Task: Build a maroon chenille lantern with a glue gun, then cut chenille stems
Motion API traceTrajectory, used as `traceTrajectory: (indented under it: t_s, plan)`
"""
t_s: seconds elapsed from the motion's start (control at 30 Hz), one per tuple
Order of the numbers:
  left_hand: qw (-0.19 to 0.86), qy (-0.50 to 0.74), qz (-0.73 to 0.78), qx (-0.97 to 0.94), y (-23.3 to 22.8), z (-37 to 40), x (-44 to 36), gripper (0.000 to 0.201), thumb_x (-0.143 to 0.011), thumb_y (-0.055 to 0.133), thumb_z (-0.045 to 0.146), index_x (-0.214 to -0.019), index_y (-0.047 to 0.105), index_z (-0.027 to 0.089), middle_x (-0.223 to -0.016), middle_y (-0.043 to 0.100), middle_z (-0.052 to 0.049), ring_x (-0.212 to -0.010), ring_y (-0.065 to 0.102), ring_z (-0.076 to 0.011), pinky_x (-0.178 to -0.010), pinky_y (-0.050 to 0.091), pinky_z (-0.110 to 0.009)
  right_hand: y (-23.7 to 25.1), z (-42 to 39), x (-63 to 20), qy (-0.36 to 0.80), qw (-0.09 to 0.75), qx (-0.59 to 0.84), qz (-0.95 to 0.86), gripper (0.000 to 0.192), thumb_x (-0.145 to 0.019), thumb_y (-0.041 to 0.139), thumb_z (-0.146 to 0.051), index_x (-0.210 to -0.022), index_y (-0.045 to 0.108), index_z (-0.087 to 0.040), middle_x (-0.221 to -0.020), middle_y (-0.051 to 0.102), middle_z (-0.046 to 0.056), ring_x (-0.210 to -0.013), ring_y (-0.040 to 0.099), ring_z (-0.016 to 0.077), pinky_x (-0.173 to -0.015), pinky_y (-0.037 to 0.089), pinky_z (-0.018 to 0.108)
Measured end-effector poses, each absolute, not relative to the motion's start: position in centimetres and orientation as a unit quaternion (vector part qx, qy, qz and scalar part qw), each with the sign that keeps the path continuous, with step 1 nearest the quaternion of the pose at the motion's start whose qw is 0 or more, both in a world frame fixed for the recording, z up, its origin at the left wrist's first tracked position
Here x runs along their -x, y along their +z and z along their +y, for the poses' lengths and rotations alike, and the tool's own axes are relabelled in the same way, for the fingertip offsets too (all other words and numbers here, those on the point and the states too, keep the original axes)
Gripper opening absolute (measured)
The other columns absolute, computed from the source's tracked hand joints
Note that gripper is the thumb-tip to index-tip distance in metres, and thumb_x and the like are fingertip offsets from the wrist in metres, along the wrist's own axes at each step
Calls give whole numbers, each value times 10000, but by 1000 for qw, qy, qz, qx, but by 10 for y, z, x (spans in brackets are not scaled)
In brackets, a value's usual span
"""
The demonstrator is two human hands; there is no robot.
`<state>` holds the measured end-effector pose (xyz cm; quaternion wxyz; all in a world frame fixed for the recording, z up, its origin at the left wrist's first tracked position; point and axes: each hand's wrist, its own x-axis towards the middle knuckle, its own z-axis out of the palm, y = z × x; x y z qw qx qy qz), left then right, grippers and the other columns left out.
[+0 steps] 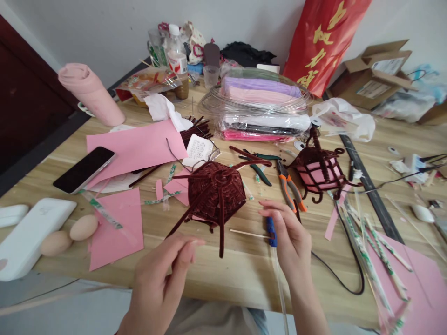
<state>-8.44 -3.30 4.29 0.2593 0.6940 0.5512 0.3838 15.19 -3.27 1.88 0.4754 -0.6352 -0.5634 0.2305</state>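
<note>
A dark brown lantern-like piece (216,190) made of fuzzy pipe cleaners sits in front of me, woven, with several loose stems sticking out. Below it on the left, my left hand (162,279) is closed in a pinch, thumb against forefinger; anything between the tips is too small to name. My right hand (291,239) hovers to the right of the piece, thumb and fingertips drawn together, contents unclear. Partly behind that hand lies a blue glue gun (271,231) with a clear glue stick (280,288) trailing toward me. A thin wooden stick (248,233) points left from it.
A second brown lantern (317,170) with pink panels stands to the right, beside orange-handled pliers (288,188) and green-handled pliers (260,172). Two eggs (84,227), a phone (84,170) and pink paper (118,228) lie left. Bagged pipe cleaners (261,109) fill the back.
</note>
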Motion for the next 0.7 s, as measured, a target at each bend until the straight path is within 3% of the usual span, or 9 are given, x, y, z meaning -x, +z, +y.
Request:
traceTrajectory:
  t_s: [0.1,0.23,0.4,0.7]
  plan:
    - [212,398,549,-704,41,-33,90,272,-941,498,210,-1151,658,277,-859,730,-3,-733,678,-138,-707,507,-198,10,-28,-152,242,438,616,-609,307,-992,457,-237,-1253,615,-275,-1284,631,89,-1216,595,235,-1032,487,454]
    - [223,353,561,-714,44,-32,88,189,-949,520,273,-1045,682,269,-949,756,-3,-780,700,-141,-689,539,-194,1,-23,-146,233,407,572,-673,503,-986,428,-183,-1474,398,-301,-1492,449,105,-1380,452,237,-1089,458,458]
    - [261,331,577,-699,44,-31,81,262,-962,498,363,-1116,676,249,-945,761,-13,-584,655,-106,-518,521,-174,-3,-19,-133,150,416,565,-697,468,-963,481,-121,-1397,486,-297,-1372,545,99,-1301,529,221,-1094,451,430]
    - [270,355,583,-679,38,-25,82,282,-951,505,387,-1072,704,230,-958,768,-35,-498,607,-97,-520,530,-191,-1,-20,-117,98,531,567,-622,220,-887,626,-74,-1054,669,-211,-1019,676,65,-980,662,180,-875,549,316]
